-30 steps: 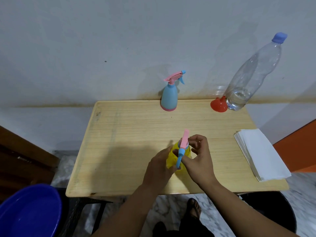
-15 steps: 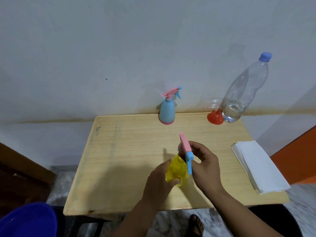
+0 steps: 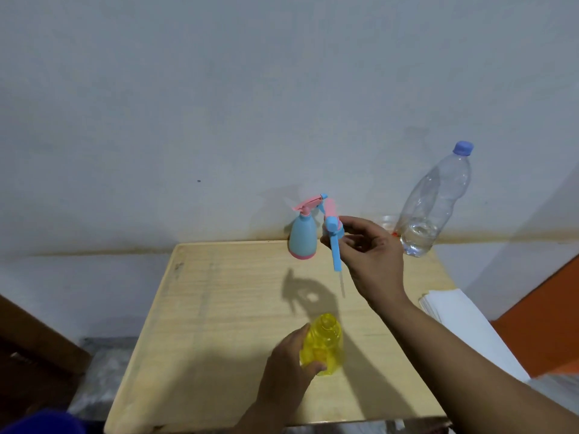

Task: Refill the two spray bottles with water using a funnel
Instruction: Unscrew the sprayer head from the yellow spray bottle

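Note:
A small yellow spray bottle [image 3: 324, 344] stands near the front of the wooden table [image 3: 219, 308], its neck uncovered, and my left hand [image 3: 289, 371] grips its side. My right hand [image 3: 369, 258] holds its pink and blue spray head [image 3: 332, 233] in the air over the table's far part, with the thin dip tube hanging down. A blue spray bottle [image 3: 302, 238] with its pink trigger head on stands at the back edge. A clear water bottle [image 3: 434, 205] with a blue cap leans at the back right, with a little water in it. A sliver of the red funnel [image 3: 394, 234] shows beside it, mostly hidden by my right hand.
A stack of white paper napkins [image 3: 460, 321] lies on the table's right edge. A blue basin [image 3: 40, 422] sits low at the left, off the table. A grey wall rises right behind the table.
My right hand has lifted the spray head off the yellow bottle and carried it up and away toward the back. My left hand stays on the bottle. The view has tilted upward.

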